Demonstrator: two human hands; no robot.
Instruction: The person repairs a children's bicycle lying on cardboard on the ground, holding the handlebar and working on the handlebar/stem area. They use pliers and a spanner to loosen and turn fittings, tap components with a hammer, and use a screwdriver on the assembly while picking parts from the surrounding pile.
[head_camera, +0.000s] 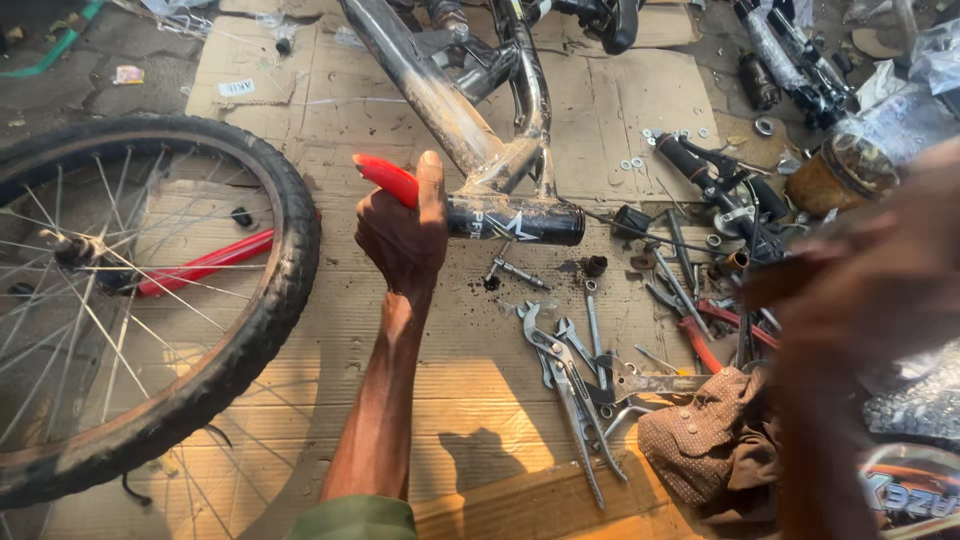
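My left hand (405, 232) grips a red-handled tool (385, 178), thumb up, pressed against the left end of the black head tube (515, 220) of a dirty bicycle frame (440, 95) lying on cardboard. My right hand (860, 290) is a blur at the right edge, raised near the camera; whether it holds anything cannot be told.
A spoked bicycle wheel with tyre (255, 320) lies at the left over a red bar (205, 265). Pliers and wrenches (570, 370) lie on the cardboard (470, 400) at centre. A brown cloth (705, 450), handlebar parts (715, 185), washers and a jar (840, 170) crowd the right.
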